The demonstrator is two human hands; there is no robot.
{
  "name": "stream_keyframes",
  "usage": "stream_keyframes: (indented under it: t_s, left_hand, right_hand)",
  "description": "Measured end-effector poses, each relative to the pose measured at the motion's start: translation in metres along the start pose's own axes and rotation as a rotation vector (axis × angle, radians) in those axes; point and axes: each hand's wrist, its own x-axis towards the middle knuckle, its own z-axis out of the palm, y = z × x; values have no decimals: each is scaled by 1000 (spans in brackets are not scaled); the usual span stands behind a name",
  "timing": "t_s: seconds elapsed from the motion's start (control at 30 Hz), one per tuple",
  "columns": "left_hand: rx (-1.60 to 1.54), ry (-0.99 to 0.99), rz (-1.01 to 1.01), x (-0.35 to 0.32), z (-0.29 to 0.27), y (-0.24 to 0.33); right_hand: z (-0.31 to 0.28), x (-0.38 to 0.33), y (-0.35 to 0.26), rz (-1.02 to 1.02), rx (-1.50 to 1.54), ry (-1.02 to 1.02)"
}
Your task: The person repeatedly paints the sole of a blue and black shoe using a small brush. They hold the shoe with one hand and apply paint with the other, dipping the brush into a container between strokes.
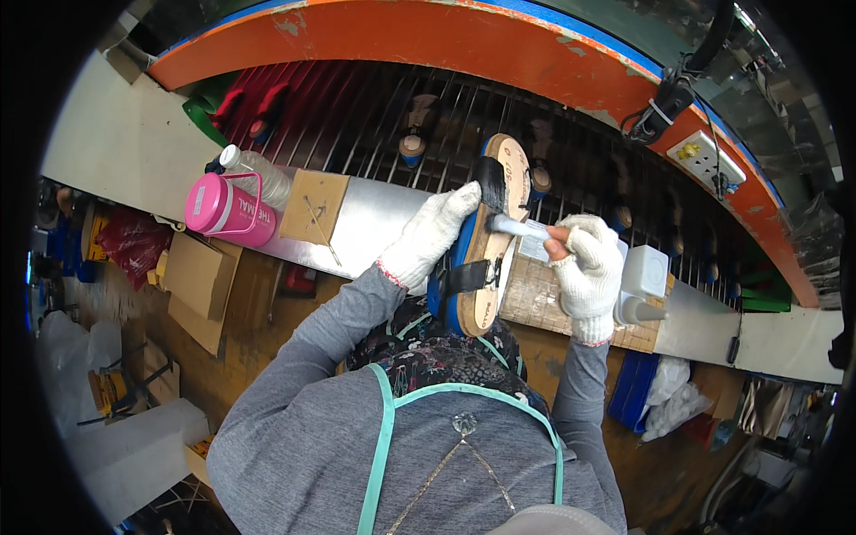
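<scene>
My left hand, in a white knit glove, grips a blue shoe last from its left side. The last is tilted with its pale, marked bottom face up, and black straps wrap round its edges. In my right hand, gloved with bare fingertips showing, is a slim brush with a whitish handle, pinched between thumb and fingers. The dark brush tip is at the edge of the last's bottom, near the upper strap; whether it touches cannot be made out.
Beyond runs a rack of metal bars with several lasts. A pink jug, a clear bottle and a cardboard piece stand left. Right are a white container and a nozzled bottle. An orange beam arches over the rack.
</scene>
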Motion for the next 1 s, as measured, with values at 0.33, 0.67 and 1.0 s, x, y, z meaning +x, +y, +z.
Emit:
stream_keyframes:
  t_s: [0.33,0.67,1.0]
  left_hand:
    - [-124,137,-1,3,7,-16]
    - [55,118,133,-8,5,-20]
    - [75,189,116,-2,-14,-20]
  right_hand:
    - [19,-37,-13,331,285,54]
    - [25,-26,-18,117,-84,169]
    - [27,-18,-10,82,45,64]
